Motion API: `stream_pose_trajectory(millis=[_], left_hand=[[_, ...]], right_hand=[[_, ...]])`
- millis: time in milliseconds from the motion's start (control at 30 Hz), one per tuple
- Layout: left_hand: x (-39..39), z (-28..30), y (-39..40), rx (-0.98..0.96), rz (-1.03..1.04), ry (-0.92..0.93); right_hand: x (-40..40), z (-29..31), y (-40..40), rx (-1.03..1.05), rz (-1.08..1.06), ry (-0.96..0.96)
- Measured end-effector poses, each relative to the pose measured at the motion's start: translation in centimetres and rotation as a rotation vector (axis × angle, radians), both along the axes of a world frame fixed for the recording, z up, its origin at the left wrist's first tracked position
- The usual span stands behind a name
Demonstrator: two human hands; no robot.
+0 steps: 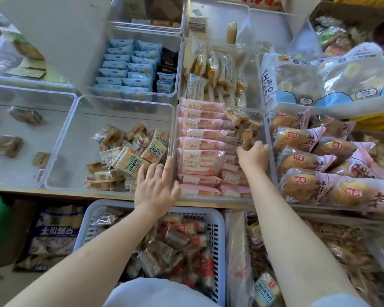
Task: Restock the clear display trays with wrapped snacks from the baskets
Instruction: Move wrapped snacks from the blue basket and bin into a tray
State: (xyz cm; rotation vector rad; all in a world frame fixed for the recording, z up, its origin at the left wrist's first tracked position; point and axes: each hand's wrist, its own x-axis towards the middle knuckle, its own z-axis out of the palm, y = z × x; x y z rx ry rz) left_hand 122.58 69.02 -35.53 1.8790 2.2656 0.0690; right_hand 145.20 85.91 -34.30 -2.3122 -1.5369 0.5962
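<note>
Where right hand (253, 155) grips, brown wrapped snack (245, 138), clear film

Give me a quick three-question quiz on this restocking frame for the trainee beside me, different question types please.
1. True or false: the right hand grips a brown wrapped snack over the tray of pink packets.
2. Multiple choice: the left hand is A) gripping a blue packet, B) open, fingers straight, at the clear wall between two trays, C) inside the white basket.
3. Fill in: the blue packets stand in neat ____.

Key: 1 true; 2 B; 3 rows.
</note>
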Motion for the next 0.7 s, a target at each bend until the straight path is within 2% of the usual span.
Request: stream_pose_trajectory(millis=[133,200,267,333,433,467,500,600,700], left_hand=[[0.1,0.2,-0.1,-0.022,-0.003,-0.048],[-0.1,0.7,-0.2,-0.037,0.015,-0.106],[-0.4,2.1,-0.5,0.059,0.065,-0.219],[-0.7,4.4,-1.2,0.202,0.149,-0.503],[-1.9,7.6,-2.9,0.138,0.451,-1.257],[-2.8,8.0,-3.4,0.109,0.565,-1.411],[-3.9,8.2,-3.9,0.093,0.631,-1.452],[-7.9,8.3,-4.9,0.085,0.702,-1.422],[-12.3,8.0,-4.4,0.273,0.835,-1.324]], right_hand=[[-0.8,3.8,-5.0,0.222,-0.224,0.412],[-1.7,5.3,-8.1,0.273,-0.217,0.52],[-3.2,6.7,-10.7,0.208,-0.1,0.637],[-5.5,7.7,-12.9,0.05,0.07,0.78],[-9.5,8.0,-15.2,-0.164,0.301,0.914],[-10.6,7.8,-15.6,-0.208,0.355,0.93],[-11.6,7.6,-15.8,-0.24,0.403,0.933],[-13.7,6.1,-15.9,-0.225,0.522,0.794],[-14.5,4.9,-16.1,-0.13,0.582,0.575]])
